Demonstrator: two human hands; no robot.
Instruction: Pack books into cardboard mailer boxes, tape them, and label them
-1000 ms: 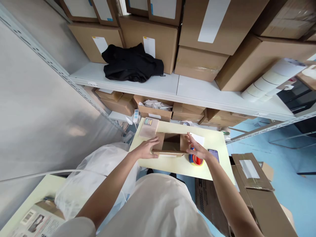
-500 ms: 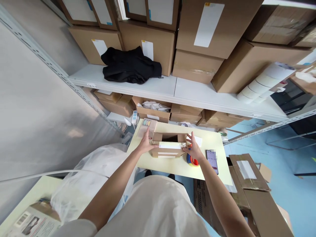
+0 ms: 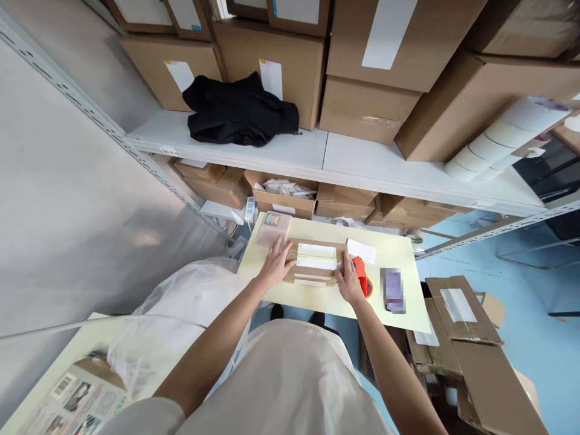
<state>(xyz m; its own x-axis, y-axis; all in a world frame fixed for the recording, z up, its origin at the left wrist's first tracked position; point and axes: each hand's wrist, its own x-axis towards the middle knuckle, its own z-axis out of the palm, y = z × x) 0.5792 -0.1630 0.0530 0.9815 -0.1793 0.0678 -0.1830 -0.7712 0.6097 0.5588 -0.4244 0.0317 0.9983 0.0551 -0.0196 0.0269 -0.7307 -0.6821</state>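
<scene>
A small cardboard box (image 3: 315,273) sits on the pale yellow table (image 3: 326,309), its top flaps folded down and a white label (image 3: 316,254) across the top. My left hand (image 3: 277,264) grips the box's left end, fingers over the top edge. At the right end my right hand (image 3: 348,281) grips it the same way. Just beyond the right hand lies a red tape dispenser (image 3: 361,272), partly hidden by that hand. A clear plastic case (image 3: 274,229) stands behind my left hand.
A phone (image 3: 393,291) and a white paper slip (image 3: 361,250) lie to the right on the table. Shelving (image 3: 272,158) with cartons and a black garment (image 3: 242,112) rises behind. Cardboard boxes (image 3: 480,362) stand at right, a translucent plastic bag (image 3: 190,296) at left.
The box's raised top flaps have come down, and its top is now closed. Both hands have moved onto the ends and top edges. The view has shifted slightly.
</scene>
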